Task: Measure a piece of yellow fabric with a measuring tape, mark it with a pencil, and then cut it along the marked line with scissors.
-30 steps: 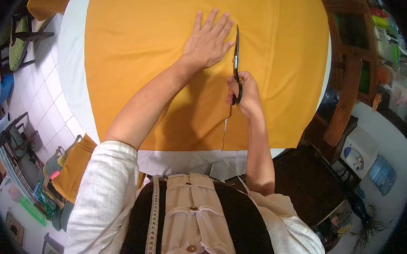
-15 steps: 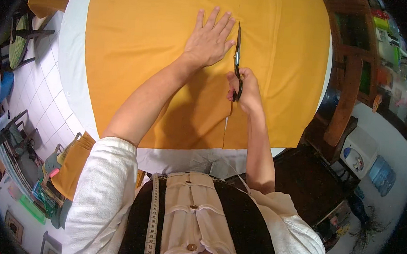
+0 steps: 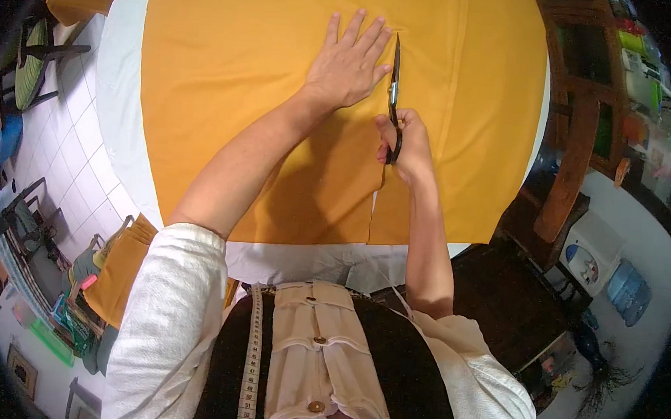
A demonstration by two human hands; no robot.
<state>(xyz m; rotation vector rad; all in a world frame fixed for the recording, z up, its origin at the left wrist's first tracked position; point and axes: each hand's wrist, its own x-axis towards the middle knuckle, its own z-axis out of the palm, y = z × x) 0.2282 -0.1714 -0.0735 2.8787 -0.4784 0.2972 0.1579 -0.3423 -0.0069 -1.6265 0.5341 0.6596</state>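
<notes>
A large sheet of mustard-yellow fabric (image 3: 218, 125) lies spread over a table covered with a white cloth (image 3: 119, 96). My left hand (image 3: 348, 66) rests flat on the fabric, fingers spread, just left of the scissor blades. In my right hand (image 3: 412, 147) are black-handled scissors (image 3: 395, 79), fingers through the loops and blades pointing away from me. The blades look nearly closed along the fabric. A cut runs from the fabric's near edge up toward the scissors, with a thin white gap showing partway. The lower blade's position is hard to make out.
A tape measure (image 3: 252, 358) hangs down my front. More yellow fabric (image 3: 120, 277) drapes at the near left, beside a chair with piled items. Dark wooden furniture (image 3: 569, 162) stands to the right, near a blue water jug (image 3: 628, 291). White floor tiles (image 3: 74, 155) show at left.
The scissors and my right hand have shifted very slightly forward and right. My left hand stays pressed on nearly the same spot of fabric.
</notes>
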